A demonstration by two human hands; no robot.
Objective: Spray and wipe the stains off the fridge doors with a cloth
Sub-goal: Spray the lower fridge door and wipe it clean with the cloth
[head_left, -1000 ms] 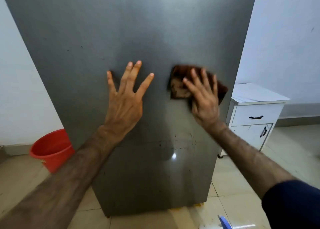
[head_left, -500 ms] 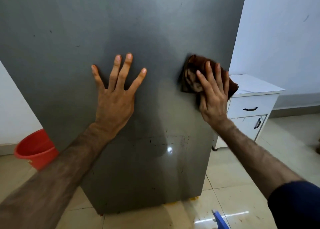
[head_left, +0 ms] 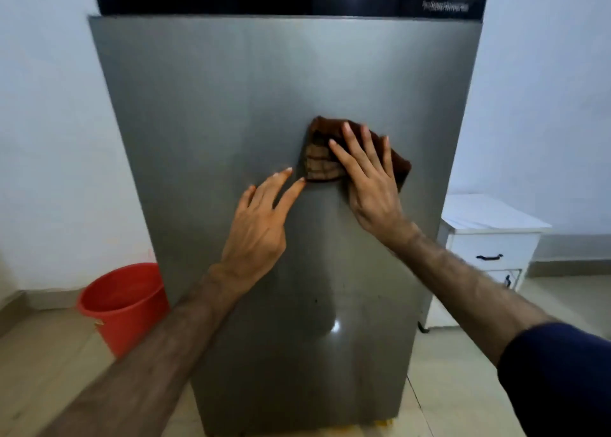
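— Mid-wipe: right hand [head_left: 370,185], fingers straight and spread, pressing brown cloth [head_left: 322,159] flat on grey fridge door [head_left: 231,106], right of centre.

— Left hand [head_left: 261,225]?

— Fingers straight, loosely apart, tips just left of cloth. Next, probably: sweeping down toward dark specks [head_left: 315,301] nearer the floor.

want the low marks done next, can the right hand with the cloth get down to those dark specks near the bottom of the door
Probably yes. The right hand presses the cloth flat on the fridge door, and the specks sit lower on the same bare surface. Only the left hand lies near that path, slightly to the side.
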